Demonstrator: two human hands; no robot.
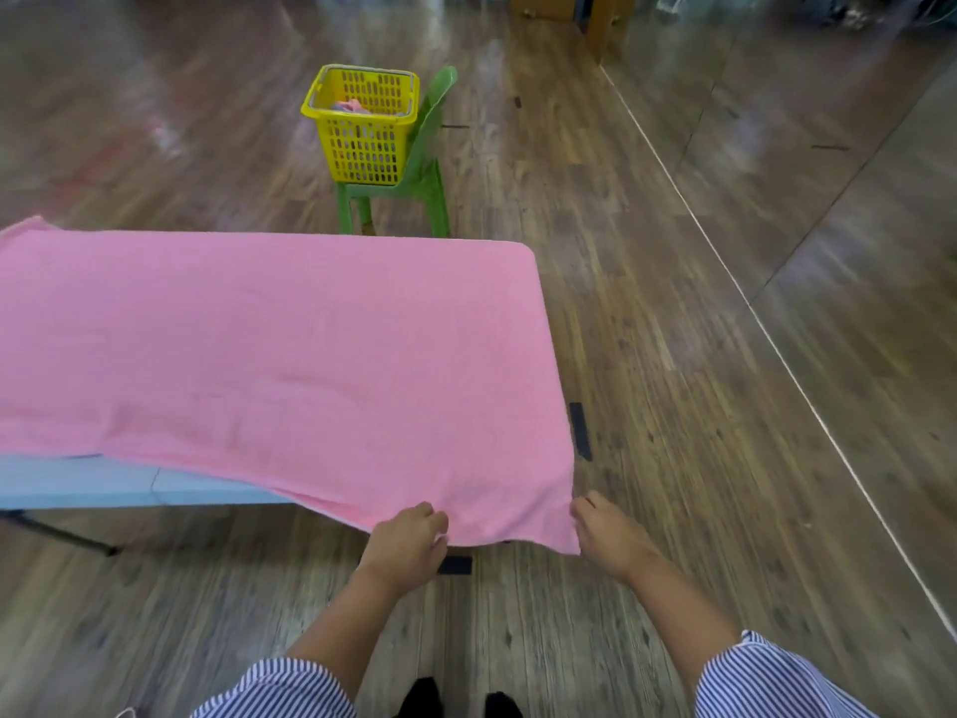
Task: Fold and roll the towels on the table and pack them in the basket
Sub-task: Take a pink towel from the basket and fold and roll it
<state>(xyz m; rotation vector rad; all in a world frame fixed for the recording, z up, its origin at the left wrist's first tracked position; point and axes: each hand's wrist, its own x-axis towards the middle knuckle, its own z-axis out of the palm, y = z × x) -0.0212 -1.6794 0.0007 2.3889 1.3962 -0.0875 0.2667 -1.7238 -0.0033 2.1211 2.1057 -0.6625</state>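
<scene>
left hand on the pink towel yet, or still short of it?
Touching. The head view shows the left hand with its fingers curled over the near hanging edge of the pink towel, no gap between them.

- The towel (269, 355) is plain pink, with no pattern.
- The bench (129, 484) showing under it is pale blue-grey.
- The basket (362, 142) is bright yellow, its walls a grid of small slots; pink and blue cloth shows inside.
- The chair (419, 184) is green.
- The floor (673, 355) is brown wood grain with black tape marks.
- The sleeves (766, 676) are blue-and-white striped.
</scene>
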